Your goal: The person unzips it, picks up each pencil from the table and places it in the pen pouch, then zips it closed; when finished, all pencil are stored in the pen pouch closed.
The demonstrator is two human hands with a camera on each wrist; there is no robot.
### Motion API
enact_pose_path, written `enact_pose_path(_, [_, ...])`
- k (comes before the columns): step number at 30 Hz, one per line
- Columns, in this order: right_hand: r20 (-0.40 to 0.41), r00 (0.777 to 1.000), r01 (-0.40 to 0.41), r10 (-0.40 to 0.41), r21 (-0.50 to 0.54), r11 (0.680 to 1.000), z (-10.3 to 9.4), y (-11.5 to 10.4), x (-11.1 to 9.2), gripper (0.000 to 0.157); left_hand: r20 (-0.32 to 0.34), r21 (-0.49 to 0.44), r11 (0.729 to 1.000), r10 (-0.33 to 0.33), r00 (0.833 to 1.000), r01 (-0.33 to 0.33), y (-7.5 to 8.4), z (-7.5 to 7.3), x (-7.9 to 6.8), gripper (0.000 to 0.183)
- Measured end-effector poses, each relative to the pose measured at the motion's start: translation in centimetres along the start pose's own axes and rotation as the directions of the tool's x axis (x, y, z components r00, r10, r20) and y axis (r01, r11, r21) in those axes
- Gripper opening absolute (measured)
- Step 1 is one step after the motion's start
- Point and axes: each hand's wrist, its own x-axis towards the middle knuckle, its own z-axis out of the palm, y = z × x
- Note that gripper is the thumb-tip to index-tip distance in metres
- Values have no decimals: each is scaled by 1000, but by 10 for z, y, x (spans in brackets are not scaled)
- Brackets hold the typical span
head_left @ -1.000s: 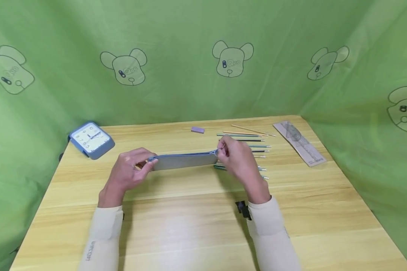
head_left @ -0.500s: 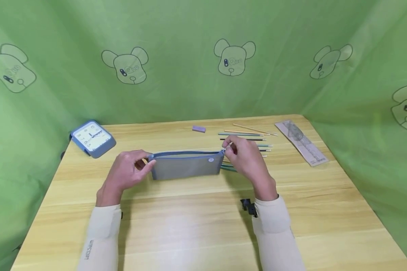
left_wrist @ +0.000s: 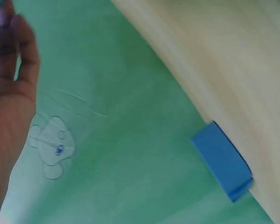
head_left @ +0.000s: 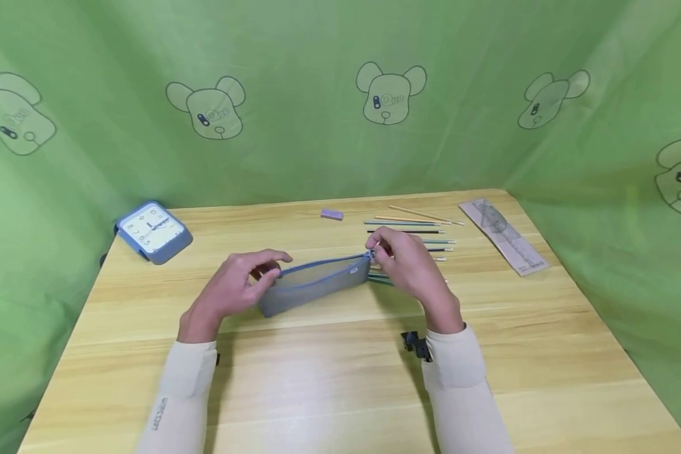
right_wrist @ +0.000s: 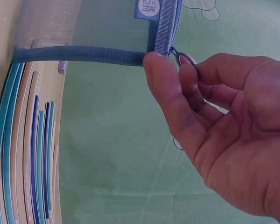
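A grey mesh zip pencil case (head_left: 318, 293) with blue edging stands over the table, its mouth gaping. My right hand (head_left: 405, 261) pinches its right end, near the zipper pull and small cord loop (right_wrist: 185, 58) in the right wrist view. At the left end my left hand (head_left: 241, 280) has its thumb against the near edge, with the index finger stretched out above the mouth. The other left fingertips are partly hidden behind the case. Only part of the left hand (left_wrist: 18, 70) shows in the left wrist view, with a bit of blue-green at the fingertips.
Several pencils (head_left: 403, 223) lie in a row beyond and under the right hand. A purple eraser (head_left: 331, 215) is at the back. A packaged ruler set (head_left: 502, 236) lies right; a blue clock (head_left: 154, 232) stands at the back left. Green curtain (head_left: 295, 164) surrounds the wooden table (head_left: 306, 384).
The case has tipped and its mouth has widened. Its left end has come nearer and to the right along with my left hand, whose index finger has straightened. My right hand stays at the zipper end.
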Motion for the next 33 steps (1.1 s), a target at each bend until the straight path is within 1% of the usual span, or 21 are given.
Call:
enact_pose_path(2, [10,1000,7,-7,3,1000,1,-1,1,19,55,-23,1000,2,998,0,6,-1,3,30])
enact_pose_path(5, [24,1000,20,-20,3,1000,3,-1,1,18,128,-33,999,2,992,2,14,-1,8,32])
enact_pose_path(7, [33,999,30,-30,1,1000,3,0,1,18,169,-32,999,3,986,3,19,-2,11,31])
enact_pose_path(10, [63,996,56,-56,13,998,5,1,1,17,234,-18,999,-23,972,28,25,-3,14,28])
enact_pose_path(13, [93,992,77,-80,35,996,6,2,2,16,297,31,998,-68,952,61,32,-5,15,29])
enact_pose_path(17, [118,988,95,-101,57,994,10,4,4,16,370,90,991,-124,921,98,40,-9,16,36])
enact_pose_path(18, [121,987,102,-107,53,993,11,5,5,15,386,101,990,-129,914,97,41,-10,16,37])
enact_pose_path(22, [117,985,127,-128,20,992,13,12,8,15,435,121,983,-178,882,139,45,-10,15,42])
enact_pose_path(25, [114,988,108,-104,-26,994,7,21,7,14,461,130,973,-229,857,190,44,-9,14,47])
enact_pose_path(28, [140,989,65,-50,-107,992,-5,34,3,14,486,141,965,-263,833,222,40,-5,14,53])
enact_pose_path(30, [173,985,40,-9,-179,983,-12,44,0,13,501,148,963,-271,822,227,35,-2,14,56])
enact_pose_path(33, [219,974,9,53,-272,962,-20,59,-4,13,516,149,962,-275,811,231,28,2,15,57])
